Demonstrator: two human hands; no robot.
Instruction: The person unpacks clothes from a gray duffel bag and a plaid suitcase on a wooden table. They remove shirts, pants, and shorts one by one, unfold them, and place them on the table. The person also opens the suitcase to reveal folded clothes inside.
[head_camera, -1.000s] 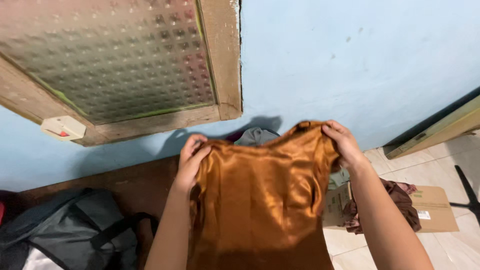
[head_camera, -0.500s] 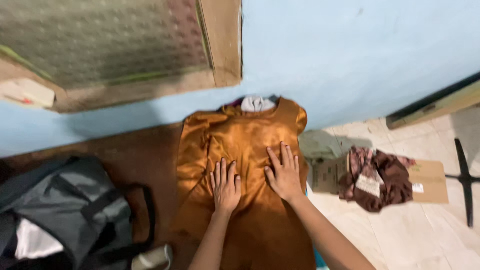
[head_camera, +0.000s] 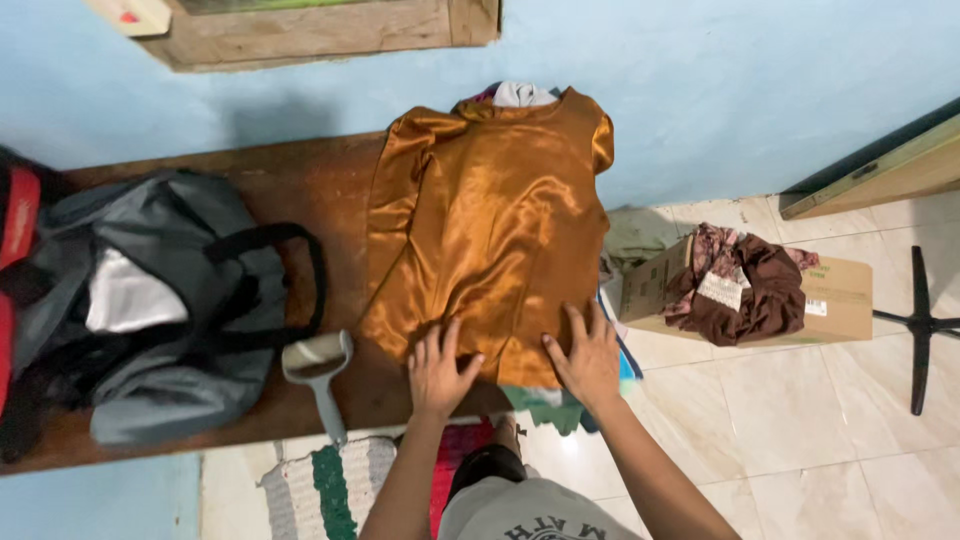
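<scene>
1. Pressing flat at lower centre of the frame: left hand (head_camera: 440, 372) and right hand (head_camera: 588, 355), both palm down, fingers spread, gripping nothing, resting on the bottom hem of the orange satin garment (head_camera: 490, 230).
2. Hands sit side by side, near each other, left one slightly lower in frame; both equally close to the hem, neither clearly nearer.
3. Garment lies straight up-frame from the hands: long axis runs from hem at lower centre to neckline at upper centre, near the blue wall (head_camera: 720, 90). One sleeve folded along its left edge.
4. It lies on the brown wooden bench (head_camera: 300, 190), right edge hanging slightly over other cloth beneath.
5. Left of the garment: grey scoop-like tool (head_camera: 320, 370), then grey bag (head_camera: 150, 310), apart from the hands.
6. Right, on the tiled floor (head_camera: 800, 420): cardboard box (head_camera: 840, 295) with brown clothes (head_camera: 745, 285) on it, well apart.
</scene>
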